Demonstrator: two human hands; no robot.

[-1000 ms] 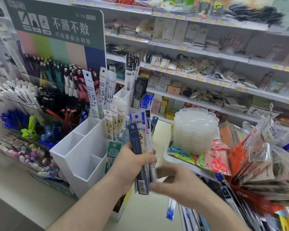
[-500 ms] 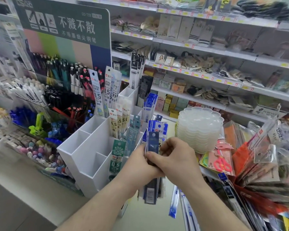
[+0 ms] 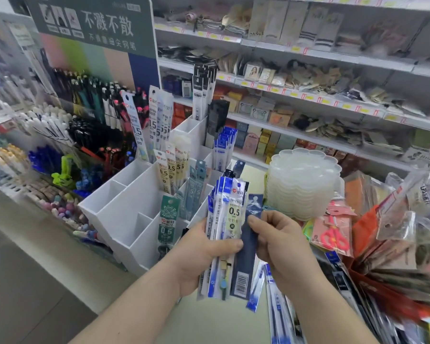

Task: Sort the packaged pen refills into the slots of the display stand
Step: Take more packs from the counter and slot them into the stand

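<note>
Before the white display stand (image 3: 124, 214), left hand (image 3: 204, 254) gripping refill packs (image 3: 230, 219), right hand (image 3: 281, 242) pinching one

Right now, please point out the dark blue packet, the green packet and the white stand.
dark blue packet (image 3: 246, 256), head view, middle of its front
green packet (image 3: 166, 224), head view, printed face
white stand (image 3: 119, 219), head view, front wall

Upright fanned refill packs (image 3: 230, 224), blue, white and navy, before the white slotted stand (image 3: 124, 207).
</note>
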